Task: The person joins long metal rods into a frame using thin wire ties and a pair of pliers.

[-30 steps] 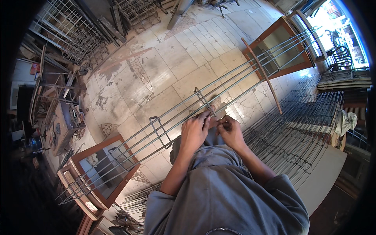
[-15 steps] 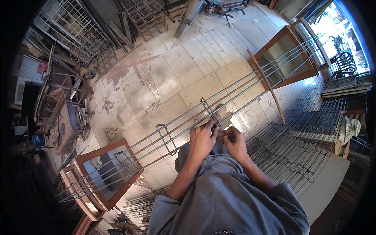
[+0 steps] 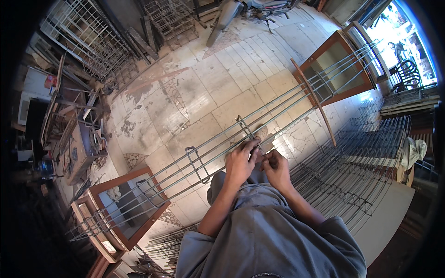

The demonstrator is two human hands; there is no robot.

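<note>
A long cage of thin steel rods runs slantwise in front of me, from lower left to upper right. Bent-steel stirrups cross the rods; one stirrup stands left of my hands. Another stirrup reaches down to my left hand, whose fingers are closed around its near corner by the nearest rod. Close beside it, my right hand is pinched shut, fingertips almost meeting those of the left. Whatever is between the right fingers is too small and hidden to make out.
Two wood-framed glass cabinets, one at left and one at right, bear the cage's ends. A brown bar lies across the rods. Stacked rod cages fill the right side. A motorcycle and metal racks stand beyond the tiled floor.
Both hands stay at the same stirrup corner, with only a slight shift of the fingers. The right hand has moved a touch to the left. The cage keeps its place.
</note>
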